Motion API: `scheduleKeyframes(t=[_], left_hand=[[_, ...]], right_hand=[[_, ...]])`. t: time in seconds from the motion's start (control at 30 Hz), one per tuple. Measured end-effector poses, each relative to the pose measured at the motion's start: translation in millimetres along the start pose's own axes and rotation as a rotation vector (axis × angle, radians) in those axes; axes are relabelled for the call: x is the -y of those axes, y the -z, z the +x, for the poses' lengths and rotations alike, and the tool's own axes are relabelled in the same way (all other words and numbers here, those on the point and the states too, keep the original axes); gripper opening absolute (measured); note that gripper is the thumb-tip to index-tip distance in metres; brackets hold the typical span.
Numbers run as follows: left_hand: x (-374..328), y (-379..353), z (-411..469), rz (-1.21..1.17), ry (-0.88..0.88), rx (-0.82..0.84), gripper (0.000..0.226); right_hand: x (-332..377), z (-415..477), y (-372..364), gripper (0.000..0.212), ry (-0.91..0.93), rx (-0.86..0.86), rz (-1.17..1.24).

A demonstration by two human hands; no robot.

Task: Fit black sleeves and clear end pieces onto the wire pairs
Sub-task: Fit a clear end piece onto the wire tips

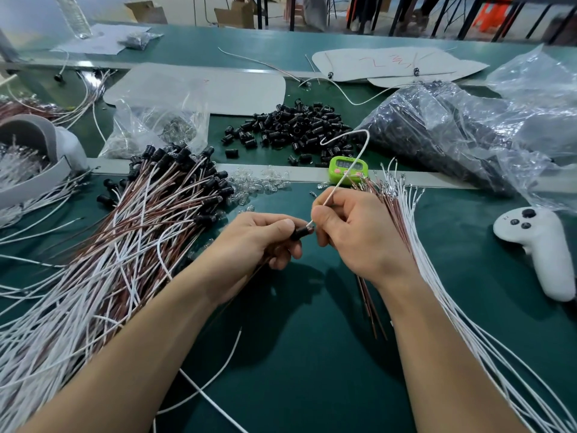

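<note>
My left hand (260, 237) pinches a black sleeve (300, 232) between thumb and fingers above the green table. My right hand (352, 232) grips a white wire (351, 160) whose lower end meets the sleeve's mouth; the wire rises and curls over at the top. A brown wire trails from under my left hand. Loose black sleeves (296, 126) lie in a pile behind. Clear end pieces (259, 182) are scattered at the table's seam. Finished wire pairs with sleeves (140, 214) fan out on the left. Bare white and brown wires (437, 276) lie on the right.
A green timer (345, 168) stands behind my hands. A white controller (537, 248) lies at the right. Plastic bags of black parts (452, 129) and clear parts (162, 126) sit further back. A grey container (34, 157) with clear pieces is at the left edge.
</note>
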State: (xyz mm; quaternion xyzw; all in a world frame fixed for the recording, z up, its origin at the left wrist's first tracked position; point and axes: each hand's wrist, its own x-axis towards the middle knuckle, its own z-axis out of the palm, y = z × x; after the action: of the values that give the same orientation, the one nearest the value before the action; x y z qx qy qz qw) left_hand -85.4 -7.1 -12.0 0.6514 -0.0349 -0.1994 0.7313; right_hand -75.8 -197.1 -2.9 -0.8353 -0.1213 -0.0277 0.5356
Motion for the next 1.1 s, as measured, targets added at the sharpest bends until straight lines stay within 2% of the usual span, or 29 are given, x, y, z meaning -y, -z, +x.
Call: scheduleKeyframes(t=[0.17,0.27,0.43,0.53,0.67,1.1], left_hand=[[-1,-5,2,-0.061,-0.015,-0.161,0.018],[-2,-7,2,-0.091,-0.058,-0.175,0.007],[-3,-7,-1,0.008,-0.171,-0.253,0.029],[-4,-10,-1,0.057,-0.226,-0.313,0.022],[-2,-11,-2,0.120,-0.319,-0.401,0.015],[0,-11,0,0.209,-0.408,-0.480,0.035]], right_hand=[[-4,2,-7,0.024,-0.089,-0.116,0.083],[-4,2,-12,0.026,-0.149,-0.196,0.141],[2,1,-19,0.026,-0.202,-0.193,0.285],[3,0,-20,0.028,-0.214,-0.181,0.370],[3,-1,-23,0.028,-0.211,-0.157,0.355],[5,-2,-27,0.018,-0.197,-0.136,0.569]])
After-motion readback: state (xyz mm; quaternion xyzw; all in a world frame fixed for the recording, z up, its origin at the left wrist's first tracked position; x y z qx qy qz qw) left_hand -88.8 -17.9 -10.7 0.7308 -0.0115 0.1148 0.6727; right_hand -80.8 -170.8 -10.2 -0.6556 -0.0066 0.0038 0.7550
